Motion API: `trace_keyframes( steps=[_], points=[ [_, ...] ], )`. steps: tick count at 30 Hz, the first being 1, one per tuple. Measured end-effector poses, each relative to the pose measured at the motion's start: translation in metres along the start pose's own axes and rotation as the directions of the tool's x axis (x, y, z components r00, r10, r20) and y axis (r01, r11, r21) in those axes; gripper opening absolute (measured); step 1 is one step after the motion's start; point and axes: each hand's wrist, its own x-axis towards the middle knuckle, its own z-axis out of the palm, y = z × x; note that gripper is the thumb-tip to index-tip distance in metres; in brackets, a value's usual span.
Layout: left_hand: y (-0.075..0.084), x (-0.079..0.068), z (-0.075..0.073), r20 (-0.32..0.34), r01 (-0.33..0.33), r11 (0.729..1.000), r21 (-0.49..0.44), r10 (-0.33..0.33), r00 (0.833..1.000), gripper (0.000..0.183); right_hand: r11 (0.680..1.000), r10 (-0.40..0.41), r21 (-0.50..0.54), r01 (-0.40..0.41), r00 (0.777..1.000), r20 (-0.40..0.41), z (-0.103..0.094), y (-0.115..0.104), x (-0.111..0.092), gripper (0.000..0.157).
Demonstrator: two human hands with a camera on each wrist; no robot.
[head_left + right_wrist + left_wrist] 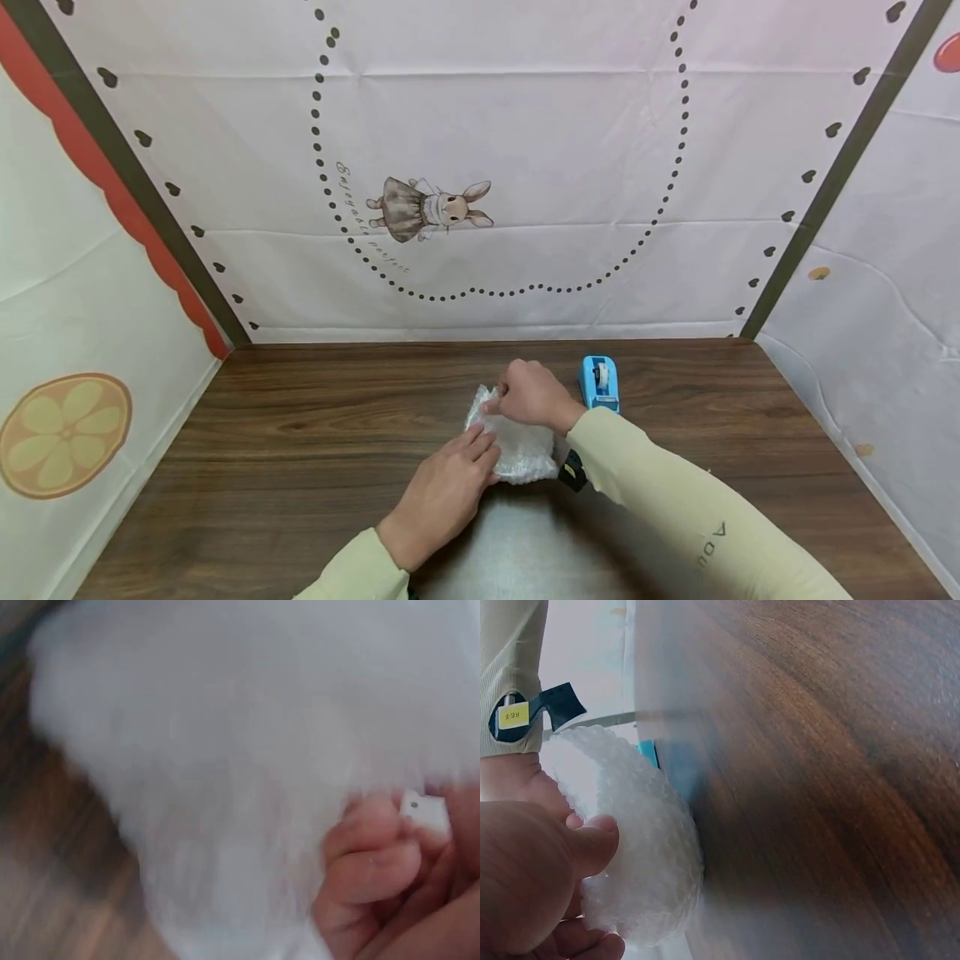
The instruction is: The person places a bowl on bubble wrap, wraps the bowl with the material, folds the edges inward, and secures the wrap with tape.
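A package in clear bubble wrap [522, 450] lies on the table in front of the person. At its left side the left hand [447, 487] holds it, the fingers over the upper left and the thumb [598, 838] against the near face. The right hand [534, 396] is over its far end, fingers curled and a fingertip or thumb pressing down on the wrap. Curled right fingers [371, 851] show beside the blurred wrap [217, 787] in the right wrist view, with nothing plainly between them. What is inside the wrap cannot be told.
Just right of the right hand stands a blue tape dispenser [600, 384] with a roll of tape. The dark wooden table [330, 408] meets a printed cloth backdrop [525, 150] at its far edge, with cloth walls on both sides.
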Motion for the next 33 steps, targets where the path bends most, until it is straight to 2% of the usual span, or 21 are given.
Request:
trace_keyframes(
  steps=[2,4,8,10,14,15,16,17,19,22,24,28,33],
  points=[
    [0.0,0.0,0.0,-0.008,0.001,1.0,-0.008,-0.001,1.0,0.023,0.992,-0.092,-0.086,0.09,0.995,-0.026,-0.002,0.002,0.001,0.033],
    [0.0,-0.001,-0.001,-0.011,0.003,1.0,-0.017,-0.003,1.0,0.022,0.97,-0.162,-0.19,0.153,0.986,-0.036,-0.002,0.005,0.002,0.021],
    [0.0,-0.002,-0.002,0.006,0.01,1.0,-0.021,-0.01,1.0,0.021,0.896,-0.288,-0.36,0.261,0.957,-0.023,0.001,0.011,0.002,0.021],
    [0.0,-0.002,-0.002,0.016,0.01,1.0,-0.018,-0.01,1.0,0.021,0.849,-0.388,-0.401,0.343,0.921,-0.031,0.002,0.013,0.003,0.021],
    [0.001,-0.001,-0.002,0.025,0.003,1.0,-0.007,-0.003,1.0,0.021,0.727,-0.587,-0.467,0.503,0.809,-0.042,0.002,0.018,0.005,0.018],
    [0.001,-0.001,-0.002,0.025,0.002,1.0,-0.002,-0.001,1.0,0.02,0.704,-0.613,-0.476,0.527,0.789,-0.032,0.002,0.019,0.005,0.018],
    [0.001,-0.001,-0.002,0.027,0.0,1.0,0.003,0.0,1.0,0.02,0.686,-0.627,-0.487,0.541,0.779,-0.018,0.003,0.019,0.006,0.019],
    [0.001,-0.001,-0.002,0.03,-0.001,1.0,0.007,0.001,1.0,0.02,0.677,-0.627,-0.494,0.545,0.779,0.001,0.003,0.02,0.007,0.022],
    [0.001,-0.001,-0.002,0.035,-0.002,1.0,0.016,0.001,0.999,0.02,0.676,-0.6,-0.505,0.536,0.799,0.046,0.004,0.021,0.008,0.029],
    [0.002,-0.001,-0.002,0.038,-0.001,1.0,0.024,0.0,0.999,0.02,0.703,-0.536,-0.49,0.515,0.837,0.111,0.004,0.022,0.01,0.033],
    [0.002,-0.001,-0.002,0.036,0.002,1.0,0.028,-0.003,0.999,0.02,0.721,-0.502,-0.472,0.507,0.852,0.147,0.004,0.022,0.011,0.035],
    [0.003,-0.001,0.0,0.028,0.005,0.999,0.035,-0.006,1.0,0.019,0.75,-0.453,-0.438,0.496,0.867,0.207,0.004,0.023,0.014,0.035],
    [0.004,0.0,0.001,0.04,0.013,0.999,0.032,-0.014,0.999,0.017,0.759,-0.444,-0.421,0.497,0.868,0.224,0.007,0.025,0.018,0.022]
  ],
)
